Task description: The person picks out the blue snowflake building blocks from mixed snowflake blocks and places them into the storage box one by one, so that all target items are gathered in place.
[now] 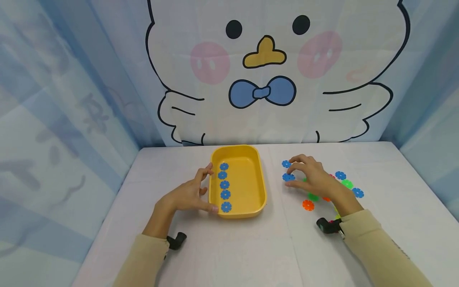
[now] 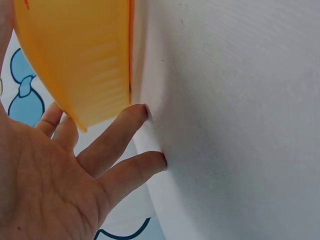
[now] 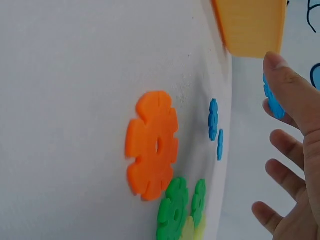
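Note:
A yellow tray (image 1: 247, 179) lies on the table with a column of several blue flower-shaped discs (image 1: 224, 184) along its left side. My left hand (image 1: 190, 193) rests spread against the tray's left side, thumb at the near corner and fingers towards the far end. Two of its fingers (image 2: 117, 135) reach down to the tabletop beside the tray in the left wrist view. Right of the tray, my right hand (image 1: 312, 175) pinches a blue flower disc (image 3: 273, 97) between thumb and a finger. Two other blue discs (image 3: 213, 120) appear beyond it on the table.
Under and around the right forearm lie loose flower discs: an orange one (image 1: 308, 205), green ones (image 1: 347, 183), blue ones (image 1: 357, 192) and some partly hidden. A white cloth covers the table (image 1: 229, 255). Behind it hangs a curtain (image 1: 265, 119) with a cartoon print.

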`<action>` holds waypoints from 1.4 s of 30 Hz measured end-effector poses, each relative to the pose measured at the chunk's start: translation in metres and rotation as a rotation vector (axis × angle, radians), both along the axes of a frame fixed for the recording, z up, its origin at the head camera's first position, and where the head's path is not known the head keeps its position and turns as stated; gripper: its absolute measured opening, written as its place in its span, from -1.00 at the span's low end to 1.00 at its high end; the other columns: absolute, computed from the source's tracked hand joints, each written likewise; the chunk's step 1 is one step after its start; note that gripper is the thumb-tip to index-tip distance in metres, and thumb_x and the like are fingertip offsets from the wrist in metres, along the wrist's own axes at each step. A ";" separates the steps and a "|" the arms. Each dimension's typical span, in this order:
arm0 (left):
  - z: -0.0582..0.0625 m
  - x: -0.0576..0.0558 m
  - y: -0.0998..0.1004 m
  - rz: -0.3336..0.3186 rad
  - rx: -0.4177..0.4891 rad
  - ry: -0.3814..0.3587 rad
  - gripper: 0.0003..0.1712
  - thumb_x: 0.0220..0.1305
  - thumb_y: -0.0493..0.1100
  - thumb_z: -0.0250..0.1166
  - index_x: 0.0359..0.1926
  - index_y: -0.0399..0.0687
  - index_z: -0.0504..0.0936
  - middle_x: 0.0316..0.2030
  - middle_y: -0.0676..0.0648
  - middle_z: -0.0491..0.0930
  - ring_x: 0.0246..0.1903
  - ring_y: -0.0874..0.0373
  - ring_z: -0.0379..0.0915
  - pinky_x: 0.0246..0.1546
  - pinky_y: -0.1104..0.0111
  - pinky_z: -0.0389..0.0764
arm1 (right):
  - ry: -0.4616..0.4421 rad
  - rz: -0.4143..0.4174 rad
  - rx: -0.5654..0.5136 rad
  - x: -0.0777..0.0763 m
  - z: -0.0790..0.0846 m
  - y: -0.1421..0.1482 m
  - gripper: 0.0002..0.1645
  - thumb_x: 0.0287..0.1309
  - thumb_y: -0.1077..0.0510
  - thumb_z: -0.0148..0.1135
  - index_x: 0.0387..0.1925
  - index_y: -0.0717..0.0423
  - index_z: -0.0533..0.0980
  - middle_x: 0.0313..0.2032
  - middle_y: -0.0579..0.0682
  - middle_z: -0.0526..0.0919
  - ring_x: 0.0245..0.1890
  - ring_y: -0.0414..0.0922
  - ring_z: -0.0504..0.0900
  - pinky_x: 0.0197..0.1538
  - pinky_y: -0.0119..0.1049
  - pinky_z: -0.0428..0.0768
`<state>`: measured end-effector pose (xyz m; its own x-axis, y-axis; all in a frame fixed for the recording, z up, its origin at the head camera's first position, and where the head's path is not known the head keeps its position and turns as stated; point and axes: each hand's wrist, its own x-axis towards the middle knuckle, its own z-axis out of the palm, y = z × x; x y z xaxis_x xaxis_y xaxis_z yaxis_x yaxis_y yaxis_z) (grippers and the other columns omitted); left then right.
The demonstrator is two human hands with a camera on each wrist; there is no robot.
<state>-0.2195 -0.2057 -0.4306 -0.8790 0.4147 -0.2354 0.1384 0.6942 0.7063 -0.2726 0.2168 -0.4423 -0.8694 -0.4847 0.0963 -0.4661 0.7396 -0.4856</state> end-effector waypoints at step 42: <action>0.000 0.000 0.001 0.003 -0.021 0.016 0.48 -0.13 0.28 0.67 0.60 0.21 -0.16 0.65 0.19 -0.20 0.32 -0.09 0.48 0.43 0.07 0.38 | 0.125 0.157 -0.295 -0.014 0.030 -0.082 -0.69 0.18 -0.02 0.52 -0.13 -0.01 0.63 0.20 0.09 0.53 0.31 0.11 0.35 0.37 0.29 0.24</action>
